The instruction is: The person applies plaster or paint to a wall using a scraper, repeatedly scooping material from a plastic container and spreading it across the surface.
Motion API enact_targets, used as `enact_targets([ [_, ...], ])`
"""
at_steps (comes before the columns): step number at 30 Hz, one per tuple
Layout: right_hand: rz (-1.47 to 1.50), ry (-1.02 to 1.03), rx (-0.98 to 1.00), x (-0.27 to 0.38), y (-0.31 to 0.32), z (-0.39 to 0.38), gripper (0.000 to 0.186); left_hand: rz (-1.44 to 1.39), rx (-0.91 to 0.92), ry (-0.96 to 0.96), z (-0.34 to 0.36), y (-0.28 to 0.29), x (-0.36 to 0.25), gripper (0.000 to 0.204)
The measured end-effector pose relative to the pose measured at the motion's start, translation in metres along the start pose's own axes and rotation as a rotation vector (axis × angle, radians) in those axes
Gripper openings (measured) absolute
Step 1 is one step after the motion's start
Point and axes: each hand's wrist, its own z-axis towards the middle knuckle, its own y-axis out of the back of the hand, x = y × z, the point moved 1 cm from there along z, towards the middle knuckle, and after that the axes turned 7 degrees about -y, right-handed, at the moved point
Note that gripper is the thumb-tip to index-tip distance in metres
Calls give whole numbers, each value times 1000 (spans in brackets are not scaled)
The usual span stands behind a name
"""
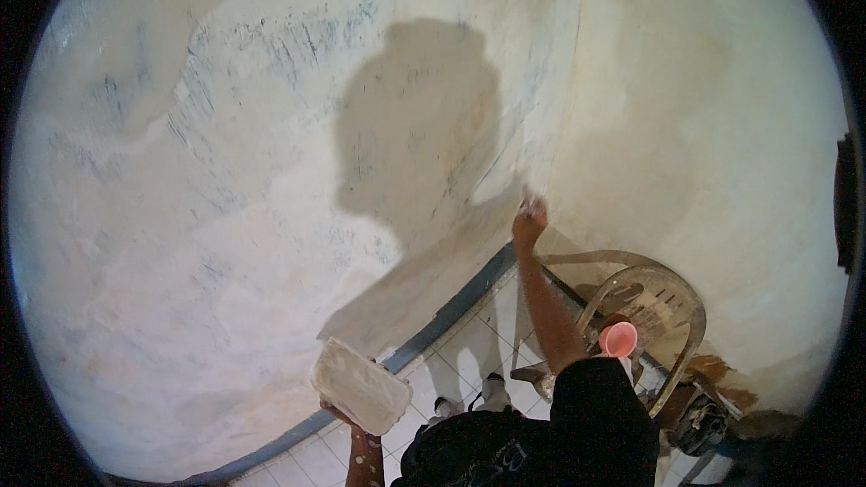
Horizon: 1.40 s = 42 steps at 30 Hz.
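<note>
My left hand [341, 417], at the bottom centre, holds up a pale rectangular tray or board [361, 381] smeared with putty-like material, low beside the wall; the fingers are mostly beneath it. My right hand [530, 215] is raised to the patchy off-white wall [225, 216], close to the inside corner where a smoother cream wall [686, 108] meets it. Its fingers are curled round something whitish and small that I cannot make out. The shadow of my head and arm falls across the patched wall, which has scraped dark streaks.
A worn plastic chair [677, 298] stands in the corner below my right arm, with a pink cup [618, 340] and other dirty items on it. A dark bundle [699, 424] lies lower right. A grey skirting strip [465, 293] borders white floor tiles [451, 347] around my feet.
</note>
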Motion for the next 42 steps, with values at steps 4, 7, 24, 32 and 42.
enact_targets([
  [4, 507, -26, -84, 23, -8, 80, 21, -44, -53, -22, -7, 16, 1, 85],
  [7, 516, -92, 51, 37, -18, 41, 28, -59, -103, -2, -9, 2, 2, 88],
  [24, 662, -233, 195, 82, 2, 43, 29, -21, 60, -63, -4, -3, 0, 84],
  [32, 777, -136, 501, 138, 89, -146, 27, -43, -1, 54, -3, -11, 0, 94],
  [42, 633, -231, 89, 69, 11, 93, 44, -167, -59, 50, -8, -13, 3, 92],
])
